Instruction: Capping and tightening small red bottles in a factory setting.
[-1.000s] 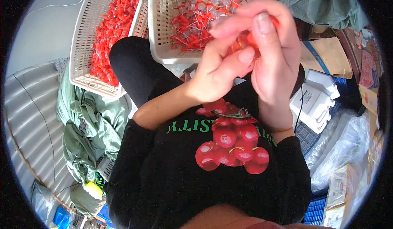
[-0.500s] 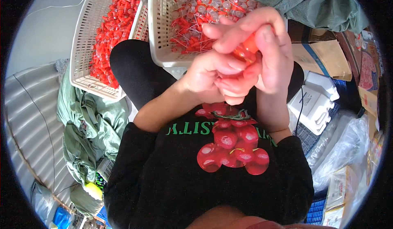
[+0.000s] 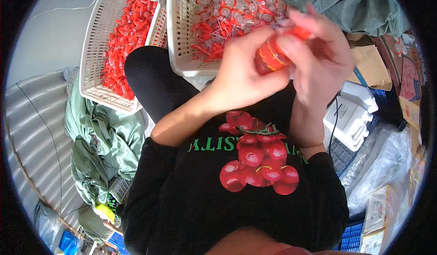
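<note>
My left hand (image 3: 241,68) is closed around a small red see-through plastic bottle (image 3: 271,57) with yellow-orange bands. The bottle is held tilted, its upper end toward the upper right. Around that end, the thumb and fingers of my right hand (image 3: 323,59) close on a red cap-like part (image 3: 300,33); motion smears these fingers. Whether the part is joined to the bottle I cannot tell. Just beyond my hands stands a white plastic basket (image 3: 175,36), with clear, red-ringed small bottles (image 3: 227,2) and red nozzle-like pieces with thin pale tubes (image 3: 214,36) in it.
A second white basket (image 3: 89,50) at the left holds many red pieces (image 3: 125,50). Green sheeting (image 3: 337,4) lies over the far right; more green cloth (image 3: 100,141) is heaped at the left. White jugs (image 3: 348,123), a cardboard box (image 3: 373,66) and clear plastic film (image 3: 382,164) lie to the right.
Both hands were clasped together over a red thing. Now the right hand has shifted right and up to its upper end, and the bottle shows in the left hand.
</note>
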